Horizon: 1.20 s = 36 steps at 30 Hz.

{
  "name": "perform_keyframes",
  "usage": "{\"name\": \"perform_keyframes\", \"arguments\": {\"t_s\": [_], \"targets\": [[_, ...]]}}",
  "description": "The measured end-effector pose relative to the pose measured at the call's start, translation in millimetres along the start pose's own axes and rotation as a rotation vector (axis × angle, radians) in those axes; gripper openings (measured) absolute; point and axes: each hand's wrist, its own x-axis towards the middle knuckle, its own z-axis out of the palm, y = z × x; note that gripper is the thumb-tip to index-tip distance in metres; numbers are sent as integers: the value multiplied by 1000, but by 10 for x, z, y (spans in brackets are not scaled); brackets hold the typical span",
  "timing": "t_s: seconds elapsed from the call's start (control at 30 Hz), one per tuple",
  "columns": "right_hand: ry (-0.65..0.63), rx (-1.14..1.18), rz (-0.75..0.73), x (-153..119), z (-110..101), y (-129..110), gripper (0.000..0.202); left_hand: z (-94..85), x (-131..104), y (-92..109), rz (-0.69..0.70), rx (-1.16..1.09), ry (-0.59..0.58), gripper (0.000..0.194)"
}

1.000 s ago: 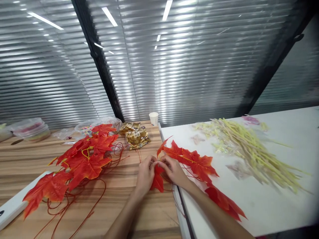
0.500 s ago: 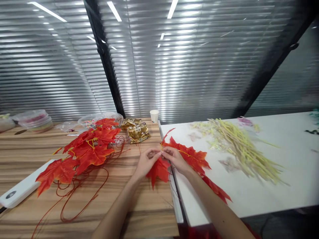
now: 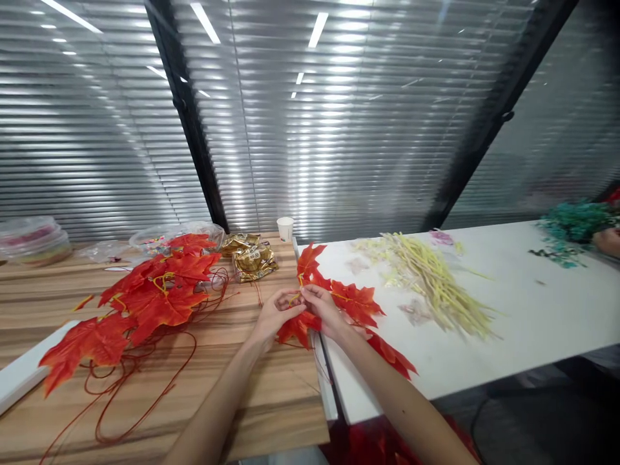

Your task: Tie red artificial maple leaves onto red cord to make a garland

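A string of red maple leaves (image 3: 356, 300) runs across the seam between the wooden table and the white one. Over that seam my left hand (image 3: 277, 314) pinches the yellow stem part of the string. My right hand (image 3: 322, 309) touches it at the fingertips and grips the same strand beside a leaf. One red leaf (image 3: 296, 328) hangs below the fingers, and another stands above them. To the left, a pile of red maple leaves (image 3: 165, 297) with loose red cords lies on the wooden table (image 3: 271, 413).
Gold packets (image 3: 254, 261), a paper cup (image 3: 285, 228) and plastic tubs (image 3: 33, 240) stand along the back. Yellow stems (image 3: 431, 278) lie on the white table (image 3: 484, 355). At far right, another person's hand (image 3: 608, 241) is beside teal foliage (image 3: 571, 226).
The view has swung to the right, bringing teal foliage and another person's hand into sight. A leaf above my fingers has turned its broad face to view. Both hands remain together on the leaf string.
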Motion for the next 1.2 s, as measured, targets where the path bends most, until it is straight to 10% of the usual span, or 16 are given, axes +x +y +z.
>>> {"name": "perform_keyframes", "arguments": {"t_s": [0.37, 0.87, 1.2], "targets": [[-128, 131, -1, 75, -45, 35, 18, -221, -43, 305, -275, -55, -92, 35], [-133, 14, -23, 79, -105, 27, 15, -159, 50, 304, -128, -606, -35, 34], [67, -143, -201, 117, -112, 4, 21, 38, -33, 88, -225, -188, -140, 31]]}}
